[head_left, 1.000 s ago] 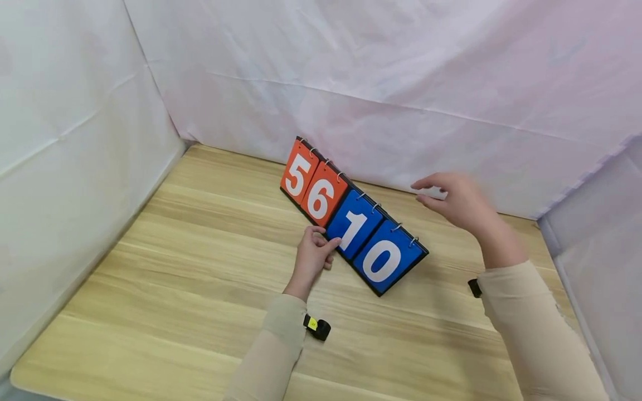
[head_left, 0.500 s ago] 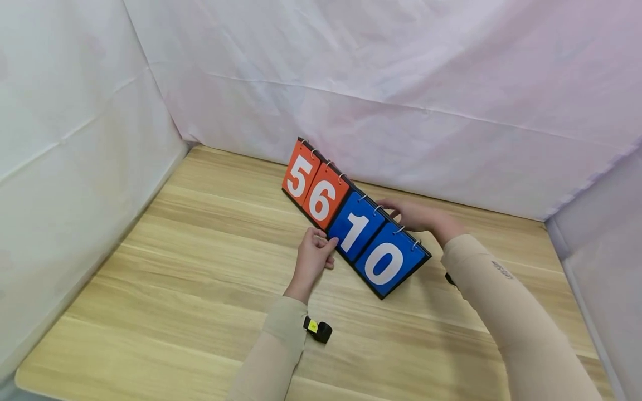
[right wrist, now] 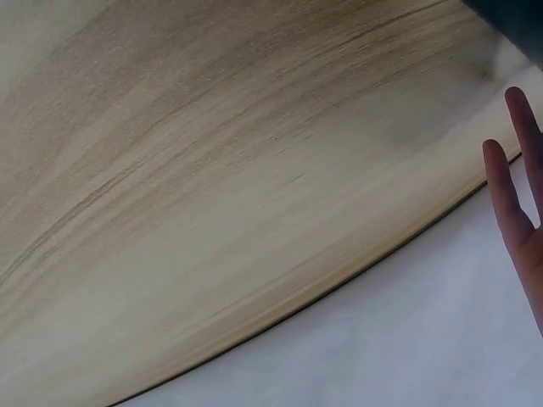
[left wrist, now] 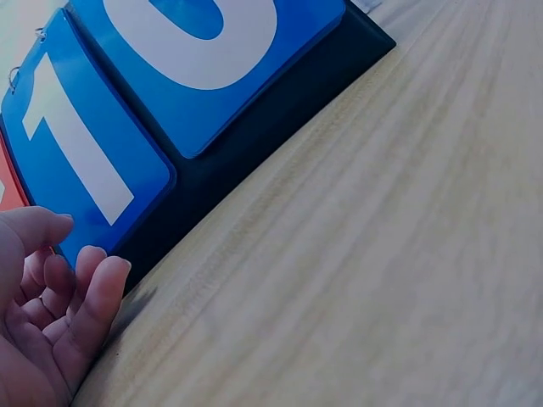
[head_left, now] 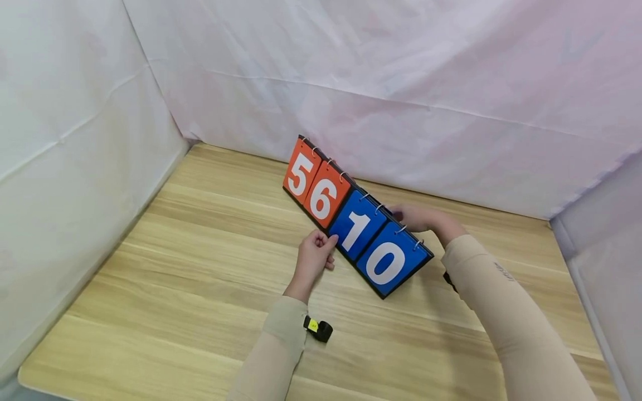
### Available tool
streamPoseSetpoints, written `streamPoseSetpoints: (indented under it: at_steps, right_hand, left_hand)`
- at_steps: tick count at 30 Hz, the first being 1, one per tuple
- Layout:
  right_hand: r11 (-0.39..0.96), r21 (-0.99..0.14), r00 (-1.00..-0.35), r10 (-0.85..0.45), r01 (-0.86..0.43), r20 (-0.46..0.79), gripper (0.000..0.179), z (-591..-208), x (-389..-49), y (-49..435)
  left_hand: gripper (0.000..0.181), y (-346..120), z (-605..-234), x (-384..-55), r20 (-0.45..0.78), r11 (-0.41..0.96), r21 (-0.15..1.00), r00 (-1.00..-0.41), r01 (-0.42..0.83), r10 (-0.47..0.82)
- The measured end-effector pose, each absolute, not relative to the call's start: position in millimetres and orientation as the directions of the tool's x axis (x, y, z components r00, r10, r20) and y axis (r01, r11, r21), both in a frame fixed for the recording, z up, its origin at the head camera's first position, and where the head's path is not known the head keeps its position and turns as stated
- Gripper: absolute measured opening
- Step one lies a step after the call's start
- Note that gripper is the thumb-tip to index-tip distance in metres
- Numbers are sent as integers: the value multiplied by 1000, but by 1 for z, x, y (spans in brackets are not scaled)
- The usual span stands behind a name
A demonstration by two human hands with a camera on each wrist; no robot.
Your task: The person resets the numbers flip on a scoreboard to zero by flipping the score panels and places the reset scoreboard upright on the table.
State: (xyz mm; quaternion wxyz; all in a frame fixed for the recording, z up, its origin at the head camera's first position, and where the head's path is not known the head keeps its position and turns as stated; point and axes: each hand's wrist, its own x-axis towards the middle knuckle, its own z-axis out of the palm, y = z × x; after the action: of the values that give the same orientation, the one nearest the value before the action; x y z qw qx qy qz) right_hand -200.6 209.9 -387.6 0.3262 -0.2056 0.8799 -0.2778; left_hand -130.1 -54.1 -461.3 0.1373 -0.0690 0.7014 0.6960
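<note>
A tabletop flip scoreboard [head_left: 346,214] stands tilted on the wooden table. Its red cards read 5 and 6 and its blue cards read 1 and 0, hung on metal rings from a black frame. My left hand [head_left: 313,256] grips the lower front edge near the middle, thumb by the blue 1 card [left wrist: 81,144] and the other fingers curled. My right hand [head_left: 413,216] is behind the top edge on the blue side, its fingertips partly hidden by the board. In the right wrist view, two straight fingers [right wrist: 505,191] show near the dark back of the board [right wrist: 517,25].
The wooden table [head_left: 190,267] extends around the board. A pale cloth wall [head_left: 381,100] rises close behind it, with further cloth walls at left and right. Each sleeve carries a black wrist device [head_left: 319,329].
My right hand has come down and leftward from the air at the right to behind the scoreboard's top edge. The left hand and the cards look almost the same.
</note>
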Motion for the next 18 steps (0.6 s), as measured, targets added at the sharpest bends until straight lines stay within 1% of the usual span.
streamPoseSetpoints:
  at_steps: [3,6,9,12,15,18]
  right_hand:
    - [739,-659,-713,-538,-142,-450,37,-385,-199,212]
    - [722,-690,-722,-498,-40,-480,43,-382,-198,213]
    - [681,-727,-704,-474,87,-528,49,-381,-197,210]
    - [625,-761,-672,-491,171,-555,59,-381,-196,206]
    - [602,-770,-662,-492,212,-566,67,-382,-196,205]
    - [592,-772,-666,-481,233,-570,65,-382,-194,206]
  left_hand:
    - [27,-55,-460,-131,-284,32,959,-955,-282,89]
    - [27,-55,-460,-131,-282,39,959,-956,-280,85]
    - [27,-56,-460,-131,-285,40,959,-955,-282,86]
    - [28,-55,-461,-131,-283,39,959,-955,-280,88]
    - [28,-55,-461,-131,-276,34,961,-957,-274,87]
    - [28,-54,-461,-130,-277,28,961,-956,-276,95]
